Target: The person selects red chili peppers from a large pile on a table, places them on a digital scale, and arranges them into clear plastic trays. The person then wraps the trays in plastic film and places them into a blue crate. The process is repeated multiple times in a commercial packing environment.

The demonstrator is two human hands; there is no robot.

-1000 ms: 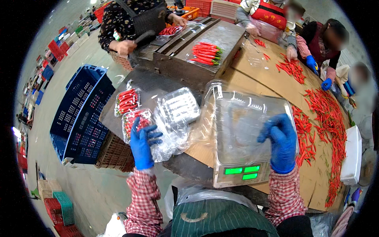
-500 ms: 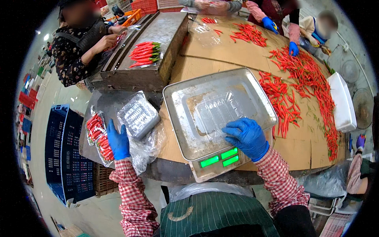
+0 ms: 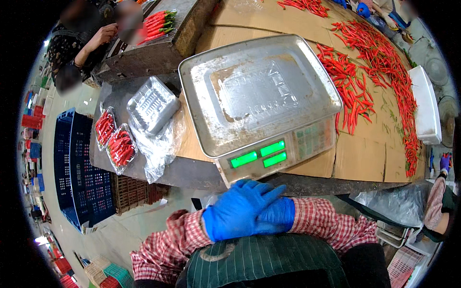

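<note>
My blue-gloved left hand (image 3: 233, 211) lies flat across my right hand (image 3: 278, 216), just in front of my striped apron. The left fingers are stretched out; those of the right are covered, so their pose is hidden. Neither hand touches the weighing scale (image 3: 312, 141), which stands just beyond them on the table edge with green lit displays. A clear plastic tray (image 3: 259, 91) sits on its metal pan (image 3: 201, 115). To the left, a stack of clear trays (image 3: 151, 105) rests by crumpled plastic film (image 3: 156, 158) and two wrapped packs of red chillies (image 3: 121, 148).
Loose red chillies (image 3: 353, 96) cover the cardboard-topped table's right side, beside a white foam box (image 3: 426, 105). A metal-topped bench (image 3: 144, 62) holds another chilli pack (image 3: 156, 29). Blue crates (image 3: 91, 177) stand at left. Co-workers are at the far side and far left.
My left hand has left the chilli packs and my right hand the tray on the scale. Both have come together in front of my apron. The view has tilted downward.
</note>
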